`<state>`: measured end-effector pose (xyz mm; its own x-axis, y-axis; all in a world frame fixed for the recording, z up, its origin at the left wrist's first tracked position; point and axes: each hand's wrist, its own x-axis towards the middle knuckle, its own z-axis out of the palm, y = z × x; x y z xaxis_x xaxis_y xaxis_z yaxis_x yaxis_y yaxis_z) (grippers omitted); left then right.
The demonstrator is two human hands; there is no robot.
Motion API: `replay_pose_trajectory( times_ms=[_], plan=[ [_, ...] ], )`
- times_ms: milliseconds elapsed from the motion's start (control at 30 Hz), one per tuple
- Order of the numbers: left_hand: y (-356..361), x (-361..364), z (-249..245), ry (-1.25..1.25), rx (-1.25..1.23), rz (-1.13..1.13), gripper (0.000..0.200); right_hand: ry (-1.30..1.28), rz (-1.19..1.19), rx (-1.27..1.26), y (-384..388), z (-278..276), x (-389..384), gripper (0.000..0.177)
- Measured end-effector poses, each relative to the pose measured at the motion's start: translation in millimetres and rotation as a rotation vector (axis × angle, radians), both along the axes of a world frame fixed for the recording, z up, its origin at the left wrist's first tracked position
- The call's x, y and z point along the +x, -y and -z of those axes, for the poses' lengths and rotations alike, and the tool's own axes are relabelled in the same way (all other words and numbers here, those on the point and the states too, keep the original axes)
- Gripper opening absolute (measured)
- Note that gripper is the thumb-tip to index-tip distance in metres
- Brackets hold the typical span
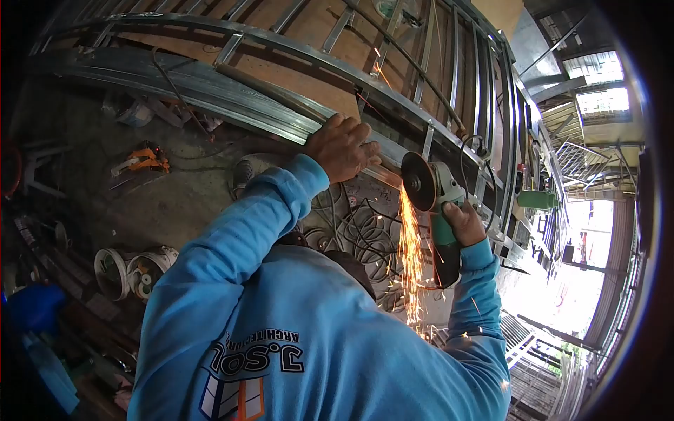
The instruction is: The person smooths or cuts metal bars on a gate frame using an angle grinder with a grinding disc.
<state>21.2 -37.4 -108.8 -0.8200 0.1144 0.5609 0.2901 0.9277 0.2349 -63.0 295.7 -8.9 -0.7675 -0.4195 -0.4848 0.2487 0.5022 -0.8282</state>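
Across the lower middle of the frame, the person's blue sweatshirt (337,316) carries the plainest writing in view: dark, pale-edged letters that read "J.SOL", upside down, with smaller lettering just above them that begins "ARCHITECTU". The ends of both lines are lost in the folds. Under the letters, at the bottom edge, sits an emblem (232,398) in blue, white and orange.

Right of centre, the right hand (465,223) has its grip closed round the green body of an angle grinder (444,230), thumb lying near the grey head. No brand on the tool can be read. Its dark disc (419,182) stands at the end of a metal bar (385,175) near the middle of the frame, and orange sparks (411,252) pour from there toward the lower part of the picture.

The left hand (342,149), just above centre, lies on the metal with its fingers bent over it; the underside is hidden, so how far that grip closes cannot be told. A bundle of long grey bars (246,109) runs from this hand to the upper left, alongside a metal frame (189,26). Tangled cables (361,242) lie on the floor below, two buckets (110,274) stand at left, and a green container (537,199) shows at right, any label on it too small to read
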Motion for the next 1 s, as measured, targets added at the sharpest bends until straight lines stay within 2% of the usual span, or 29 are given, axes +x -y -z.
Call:
replay_pose_trajectory(
  times_ms=[67,367,467,567,667,867,1000],
  plan=[
    [0.6,-0.1,-0.6,-0.016,0.015,0.008,0.028,-0.029,-0.055,0.006,8.5,-12.5,4.1,0.054],
    [1.0,1.0,-3.7,0.006,-0.003,0.011,0.029,-0.053,-0.117,0.007,0.6,-4.0,-1.6,0.049],
    [1.1,1.3,-3.3,0.026,-0.01,0.01,0.029,-0.137,-0.157,0.276,-7.1,-2.2,-5.9,0.055],
    [0.4,1.9,-3.3,0.038,0.001,0.007,0.03,-0.043,-0.137,0.034,0.1,-4.0,-3.0,0.058],
    [0.2,0.4,-0.4,0.001,-0.019,-0.007,0.03,-0.016,-0.089,-0.022,1.7,-3.2,0.8,0.059],
    [1.6,0.8,-2.7,0.001,-0.006,0.012,0.031,0.018,-0.079,0.04,4.6,-9.4,2.7,0.063],
    [1.7,0.2,-0.6,0.01,0.013,0.027,0.031,-0.087,-0.148,0.09,-4.3,-3.9,-1.4,0.061]
  ],
)
